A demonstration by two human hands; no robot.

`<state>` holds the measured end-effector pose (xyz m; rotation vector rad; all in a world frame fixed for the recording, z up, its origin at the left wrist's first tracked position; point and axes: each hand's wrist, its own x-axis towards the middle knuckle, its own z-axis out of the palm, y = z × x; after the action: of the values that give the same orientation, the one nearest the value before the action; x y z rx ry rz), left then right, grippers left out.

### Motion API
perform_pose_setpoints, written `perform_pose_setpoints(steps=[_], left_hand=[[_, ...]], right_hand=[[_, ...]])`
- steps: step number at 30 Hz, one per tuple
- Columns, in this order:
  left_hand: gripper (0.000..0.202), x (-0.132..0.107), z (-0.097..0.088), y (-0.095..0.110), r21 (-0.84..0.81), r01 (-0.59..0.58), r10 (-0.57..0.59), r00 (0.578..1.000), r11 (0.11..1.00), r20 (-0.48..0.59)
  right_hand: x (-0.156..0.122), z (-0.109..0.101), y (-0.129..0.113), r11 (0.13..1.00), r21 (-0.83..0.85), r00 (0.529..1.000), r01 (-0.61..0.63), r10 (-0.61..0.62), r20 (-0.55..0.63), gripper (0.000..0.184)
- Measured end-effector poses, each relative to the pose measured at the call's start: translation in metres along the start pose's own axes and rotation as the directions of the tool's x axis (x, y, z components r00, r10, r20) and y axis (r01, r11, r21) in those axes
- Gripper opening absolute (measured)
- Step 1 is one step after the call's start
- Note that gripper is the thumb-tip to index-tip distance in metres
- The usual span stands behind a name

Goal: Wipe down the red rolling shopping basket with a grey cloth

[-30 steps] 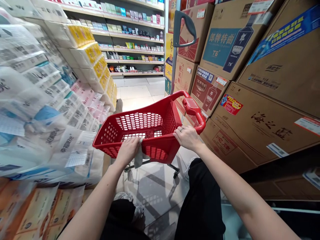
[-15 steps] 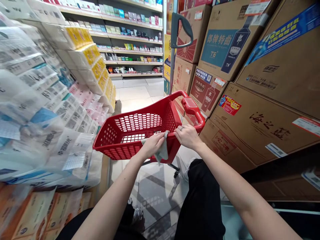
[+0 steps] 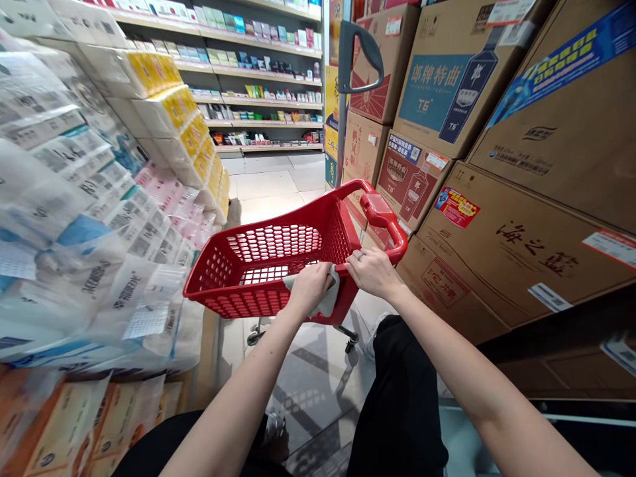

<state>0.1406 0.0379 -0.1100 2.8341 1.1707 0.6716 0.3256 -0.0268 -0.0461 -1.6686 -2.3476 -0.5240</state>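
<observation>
A red plastic shopping cart (image 3: 263,297) with perforated basket walls stands in front of me, its handle at the right end. My left hand (image 3: 312,286) is closed on a pale grey cloth (image 3: 330,299), which lies over the near rim and hangs down the outer side. Just to the right, my right hand (image 3: 371,269) grips the cart's rim near the handle, fingers curled over the edge. A ring shows on one of its fingers. The basket has nothing visible in it, though my hands hide part of the near wall.
Tall stacks of cardboard boxes (image 3: 546,245) line the right side. On the left, wrapped tissue packs (image 3: 99,265) are piled high. Shelves of small goods (image 3: 268,83) stand at the back. A grey hand-truck handle (image 3: 344,59) rises before the boxes. Tiled floor (image 3: 308,371) lies below.
My left hand has slid slightly to the right along the rim with the cloth, which now bunches closer under it. My right hand and the cart look nearly unmoved.
</observation>
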Motion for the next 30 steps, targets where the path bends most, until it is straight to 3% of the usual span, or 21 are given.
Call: perform_pose_setpoints(steps=[6,14,17,22,30], left_hand=[[0.014,-0.005,0.001,-0.009,0.09,0.048,-0.049,0.999,0.995,0.011],[0.016,-0.053,-0.005,-0.077,0.202,0.111,-0.115,0.993,0.973,0.007],[0.02,-0.066,-0.008,-0.092,0.261,0.143,-0.147,0.989,0.955,-0.003],[0.021,-0.063,-0.008,-0.083,0.344,0.16,-0.167,0.986,0.925,-0.008],[0.02,-0.05,-0.001,-0.059,0.365,0.183,-0.182,0.983,0.913,-0.036]], right_hand=[[-0.002,0.004,0.002,1.0,0.003,0.999,0.015,-0.015,-0.031,0.041],[-0.001,0.005,0.005,1.0,0.01,0.999,0.03,-0.029,-0.022,0.041],[0.0,0.005,0.006,1.0,0.003,0.999,0.027,-0.027,-0.02,0.041],[0.003,0.006,-0.001,0.999,-0.011,0.999,-0.04,0.04,-0.015,0.04],[0.023,0.03,-0.04,0.998,-0.01,0.996,-0.063,0.063,0.062,0.039]])
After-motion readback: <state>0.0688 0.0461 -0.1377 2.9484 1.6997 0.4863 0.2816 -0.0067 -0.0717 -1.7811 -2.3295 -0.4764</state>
